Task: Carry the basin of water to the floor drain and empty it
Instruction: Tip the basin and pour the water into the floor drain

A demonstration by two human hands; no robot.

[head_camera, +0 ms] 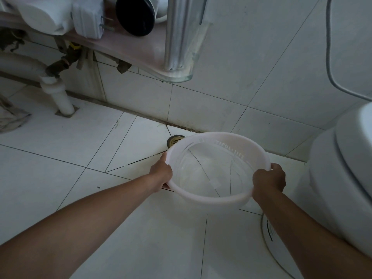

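Observation:
A translucent white plastic basin point(209, 198) with clear water in it hangs low over the tiled floor. My left hand point(162, 171) grips its left rim and my right hand point(268, 180) grips its right rim. The round brass floor drain point(173, 141) sits in the floor by the wall, just beyond the basin's far left edge, which covers part of it. The basin looks roughly level, and floor tile lines show through the water.
A white toilet point(342, 178) stands close on the right. A glass shelf point(141, 49) with a metal post juts out above the drain. A white waste pipe point(60, 97) enters the floor at left, beside a rag point(10, 115). A grey hose point(330, 57) hangs at right.

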